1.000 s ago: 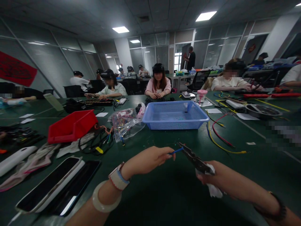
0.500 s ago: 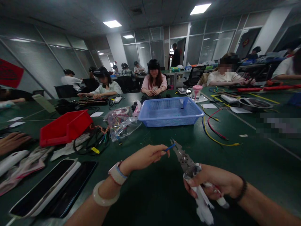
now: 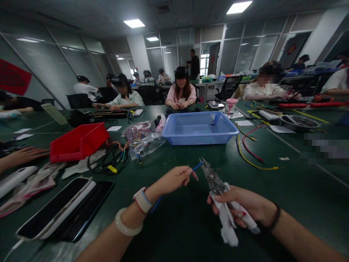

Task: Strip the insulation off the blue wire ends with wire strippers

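Note:
Between the fingertips of my left hand (image 3: pixel 174 179) is a blue wire (image 3: pixel 197 166), its tip pointing up and right. More blue shows below the wrist, partly hidden by my arm. My right hand (image 3: pixel 240 203) is closed around the handles of wire strippers (image 3: pixel 212 177), which are wrapped in white tissue-like material (image 3: pixel 227 225). The tool's metal jaws point up and left, and the wire's end lies at them. Whether the jaws grip the wire I cannot tell.
Ahead stands a blue plastic basket (image 3: pixel 200 140). To its left are a clear bag of wires (image 3: pixel 141 142) and a red bin (image 3: pixel 79 143). Two phones (image 3: pixel 54 207) lie at the near left, by gloves (image 3: pixel 35 185). Another person's hand (image 3: pixel 25 156) rests at the left edge. Loose wires (image 3: pixel 251 163) lie right.
The wire strippers and my right hand have shifted slightly left and up. More of the blue wire shows beyond my left fingertips and below my left wrist. The view has shifted a little.

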`<act>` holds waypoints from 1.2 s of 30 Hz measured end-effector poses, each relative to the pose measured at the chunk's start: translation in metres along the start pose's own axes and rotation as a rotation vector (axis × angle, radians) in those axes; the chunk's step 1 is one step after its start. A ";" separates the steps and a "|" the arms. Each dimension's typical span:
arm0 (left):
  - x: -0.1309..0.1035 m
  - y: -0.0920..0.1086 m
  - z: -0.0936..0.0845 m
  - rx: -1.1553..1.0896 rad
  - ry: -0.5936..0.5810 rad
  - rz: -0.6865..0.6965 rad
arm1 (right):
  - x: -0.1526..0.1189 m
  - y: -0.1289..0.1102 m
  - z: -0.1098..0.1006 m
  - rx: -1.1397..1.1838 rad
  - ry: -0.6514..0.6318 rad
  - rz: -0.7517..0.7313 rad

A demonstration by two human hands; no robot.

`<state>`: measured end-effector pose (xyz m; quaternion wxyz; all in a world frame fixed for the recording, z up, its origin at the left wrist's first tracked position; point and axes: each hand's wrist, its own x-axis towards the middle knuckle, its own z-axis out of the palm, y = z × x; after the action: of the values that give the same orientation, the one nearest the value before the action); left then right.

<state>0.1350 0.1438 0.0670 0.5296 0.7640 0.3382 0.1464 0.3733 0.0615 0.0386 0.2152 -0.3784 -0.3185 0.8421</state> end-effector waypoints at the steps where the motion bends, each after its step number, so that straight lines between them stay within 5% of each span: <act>1: -0.002 0.000 0.000 -0.094 -0.061 -0.024 | -0.001 -0.001 0.001 -0.028 0.014 -0.008; 6: -0.008 0.002 0.004 -0.546 -0.287 -0.105 | -0.007 -0.003 0.005 -0.147 0.102 -0.025; 12: -0.014 0.010 0.006 -0.769 -0.345 -0.147 | -0.021 -0.009 -0.002 -0.344 0.110 -0.087; 18: -0.023 0.027 -0.003 -0.584 -0.422 -0.251 | -0.037 -0.020 -0.006 -0.615 0.111 -0.020; 32: -0.038 0.054 -0.012 0.119 -0.246 -0.275 | -0.044 -0.037 -0.001 -1.099 0.296 -0.025; 36: -0.041 0.052 -0.006 0.217 -0.147 -0.216 | -0.038 -0.036 -0.002 -1.060 0.220 -0.057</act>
<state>0.1207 0.1100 0.1216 0.4799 0.7846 0.3925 -0.0052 0.4029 0.0642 0.0817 0.0496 -0.5121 -0.6852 0.5155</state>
